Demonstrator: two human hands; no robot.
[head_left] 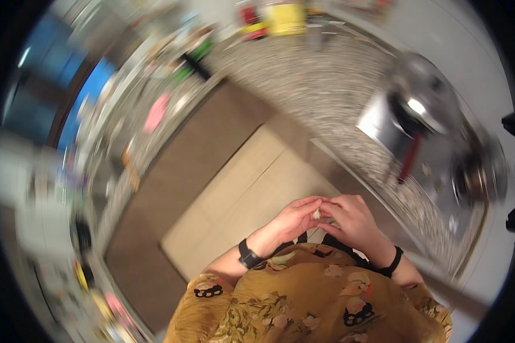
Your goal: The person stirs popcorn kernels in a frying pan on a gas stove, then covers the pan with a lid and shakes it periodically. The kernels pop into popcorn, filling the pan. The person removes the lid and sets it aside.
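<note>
My left hand [293, 219] and my right hand [353, 220] meet in front of my body, fingertips together. Between them shows a small whitish piece [316, 214], possibly a garlic clove, though too small to be sure. Both hands have their fingers closed around it. They are above the floor, on my side of the counter edge, resting on nothing. A dark watch band circles the left wrist, a black band the right.
A speckled stone counter [303, 74] bends around a corner ahead. To the right, a shiny lidded pot [429, 97], a red handle [409, 160] and another metal pot [478, 174] stand at the stove. A pink item [157, 113] lies left. Much is blurred.
</note>
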